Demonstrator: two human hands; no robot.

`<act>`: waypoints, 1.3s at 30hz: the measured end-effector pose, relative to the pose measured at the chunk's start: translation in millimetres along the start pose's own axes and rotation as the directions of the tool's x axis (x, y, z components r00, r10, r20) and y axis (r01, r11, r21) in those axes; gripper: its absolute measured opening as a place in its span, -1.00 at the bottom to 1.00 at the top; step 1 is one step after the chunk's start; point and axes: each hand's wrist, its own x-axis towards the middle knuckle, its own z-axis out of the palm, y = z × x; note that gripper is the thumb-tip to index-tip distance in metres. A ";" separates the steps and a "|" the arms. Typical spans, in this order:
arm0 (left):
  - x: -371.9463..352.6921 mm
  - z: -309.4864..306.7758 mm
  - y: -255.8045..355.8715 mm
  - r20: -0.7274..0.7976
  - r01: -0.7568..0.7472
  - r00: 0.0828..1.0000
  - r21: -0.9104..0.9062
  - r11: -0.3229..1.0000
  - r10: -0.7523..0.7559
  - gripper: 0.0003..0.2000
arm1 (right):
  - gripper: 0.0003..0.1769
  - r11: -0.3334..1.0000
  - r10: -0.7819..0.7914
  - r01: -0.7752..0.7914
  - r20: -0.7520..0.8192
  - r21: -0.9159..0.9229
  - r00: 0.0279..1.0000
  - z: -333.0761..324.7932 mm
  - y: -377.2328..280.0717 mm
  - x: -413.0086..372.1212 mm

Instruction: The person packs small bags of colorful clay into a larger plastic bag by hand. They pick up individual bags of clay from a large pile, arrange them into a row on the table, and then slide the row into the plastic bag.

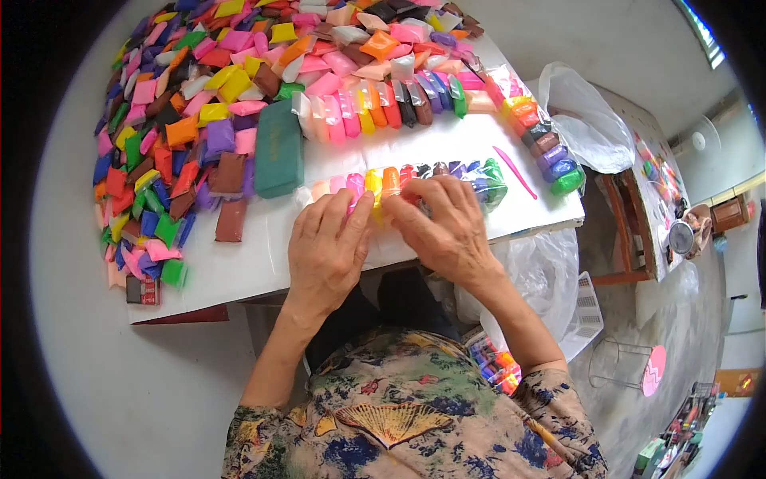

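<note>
A row of coloured soft clay packets in a clear plastic bag (492, 185) lies near the table's front edge, running from pale pink to green. My left hand (325, 239) is at its left half, with bent fingers close together on the bag by the pink and yellow packets. My right hand (441, 226) grips the bag near the middle, fingers curled over the orange, red and dark packets. Both thumbs are partly hidden. Behind the bag lies another row of clay packets (391, 105) in clear wrap. A dark green box (278, 149) stands to the left of both rows.
A large heap of loose clay packets (199, 104) covers the table's left and back. At right lie a pink modelling tool (517, 173) and a third wrapped row (547, 144). Clear plastic bags (586, 120) hang by the table's right edge. A pink-topped stool (653, 370) stands on the floor.
</note>
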 end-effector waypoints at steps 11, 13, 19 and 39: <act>-17.8 -9.7 -15.9 -0.089 0.115 0.987 -0.188 0.975 -0.134 -0.63 | -0.70 0.974 0.197 -0.200 -0.031 -0.109 0.980 -36.4 50.2 -40.3; -22.8 -10.5 -16.4 -0.076 0.143 0.984 -0.219 0.965 -0.163 -0.63 | -0.72 0.966 0.212 -0.216 -0.044 -0.143 0.976 -42.3 58.8 -45.1; -21.9 -25.7 -11.0 -0.213 0.240 0.947 -0.028 0.970 -0.241 -0.62 | -0.71 0.891 0.289 -0.329 -0.167 -0.312 0.943 -65.6 56.5 -44.5; -48.7 -34.3 -38.2 -0.128 0.338 0.929 -0.091 0.937 -0.348 -0.62 | -0.54 0.921 0.307 -0.304 -0.025 -0.245 0.951 -52.3 67.9 -44.4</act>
